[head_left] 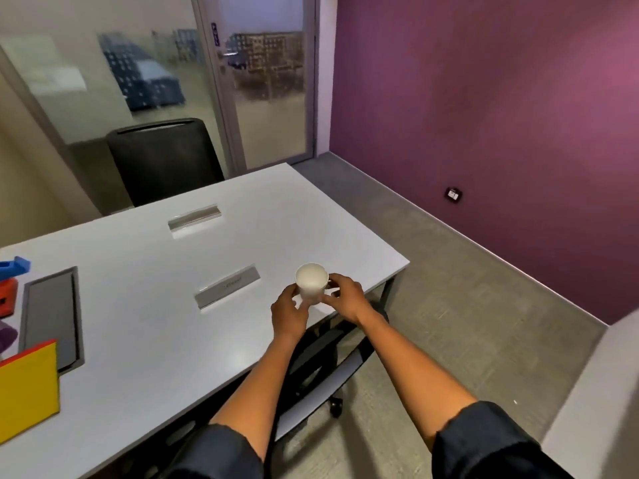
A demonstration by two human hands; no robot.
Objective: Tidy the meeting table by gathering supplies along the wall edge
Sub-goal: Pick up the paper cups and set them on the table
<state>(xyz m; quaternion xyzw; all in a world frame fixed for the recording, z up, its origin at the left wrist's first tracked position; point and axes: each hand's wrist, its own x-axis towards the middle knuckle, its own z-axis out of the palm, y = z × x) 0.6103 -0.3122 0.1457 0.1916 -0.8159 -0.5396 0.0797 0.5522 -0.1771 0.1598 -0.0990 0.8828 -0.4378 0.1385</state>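
Cup: small white paper cup (311, 284), round and smooth, standing upright near the 3 o'clock edge of the glossy white rectangular table (145, 305); nothing showing inside.
Left hand (288, 314): fingers curling against the cup's 8 o'clock side.
Right hand (344, 297): fingers wrapping its 3 o'clock side.
Yellow flat folder (27, 388): lying at 9 o'clock.

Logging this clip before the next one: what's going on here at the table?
A person stands at a white meeting table with both hands around a white paper cup near the table's right edge. The left hand and right hand hold its sides. The cup is upright with its open top showing. A yellow folder and coloured supplies sit at the far left.
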